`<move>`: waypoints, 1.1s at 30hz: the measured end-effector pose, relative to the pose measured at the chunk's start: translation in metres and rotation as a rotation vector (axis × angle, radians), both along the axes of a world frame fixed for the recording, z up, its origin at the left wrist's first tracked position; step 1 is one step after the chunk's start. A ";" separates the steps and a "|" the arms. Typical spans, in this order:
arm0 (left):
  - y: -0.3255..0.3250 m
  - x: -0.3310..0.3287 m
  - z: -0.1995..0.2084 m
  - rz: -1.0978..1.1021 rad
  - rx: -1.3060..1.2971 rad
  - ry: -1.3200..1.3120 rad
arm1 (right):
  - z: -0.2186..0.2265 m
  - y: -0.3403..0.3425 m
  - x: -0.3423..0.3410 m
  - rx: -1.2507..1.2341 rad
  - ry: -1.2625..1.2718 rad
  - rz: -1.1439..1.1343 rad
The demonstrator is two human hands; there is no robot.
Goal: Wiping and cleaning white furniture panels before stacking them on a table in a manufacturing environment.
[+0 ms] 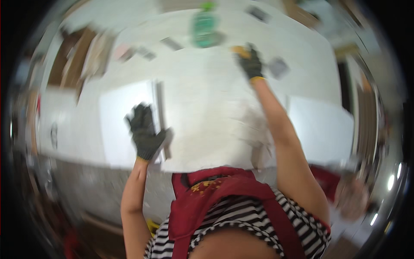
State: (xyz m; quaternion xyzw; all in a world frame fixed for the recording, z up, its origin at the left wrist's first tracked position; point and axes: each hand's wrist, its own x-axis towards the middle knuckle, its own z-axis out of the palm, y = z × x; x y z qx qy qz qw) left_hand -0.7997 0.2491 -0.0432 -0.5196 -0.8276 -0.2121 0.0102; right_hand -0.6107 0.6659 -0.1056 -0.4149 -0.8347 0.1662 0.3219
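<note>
My left hand [145, 131], in a dark grey-green work glove with a yellow cuff edge, lies over a white panel [114, 125]. Its thumb is stretched out sideways toward the panel's edge, and it grips nothing. Farther out on the right, my right hand [251, 64] wears a matching glove. It is closed on a small yellow sponge-like block [240, 52], partly hidden by the fingers and blurred. Left of that hand stands a green translucent bottle [204, 30] with a bright green top. A grey square pad [278, 67] lies just right of the glove.
Both arms reach over a large white table [202, 108]. Several small grey pieces [172, 43] lie toward its far side. Another white sheet or panel [319, 129] lies at the right. Brown cardboard [71, 60] stands at the far left, beside the table.
</note>
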 end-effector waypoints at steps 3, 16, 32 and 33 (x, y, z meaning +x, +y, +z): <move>-0.008 -0.009 -0.015 -0.012 -0.025 0.070 | 0.042 -0.054 0.024 -0.042 -0.089 0.062; -0.011 -0.008 -0.021 -0.079 0.106 -0.083 | 0.037 -0.223 0.266 -0.100 -0.037 0.079; 0.084 0.185 0.001 -0.146 0.201 -1.183 | 0.045 -0.178 0.293 0.083 -0.247 0.094; 0.090 0.190 0.000 -0.142 0.202 -1.191 | 0.061 -0.191 0.304 -0.110 -0.253 0.123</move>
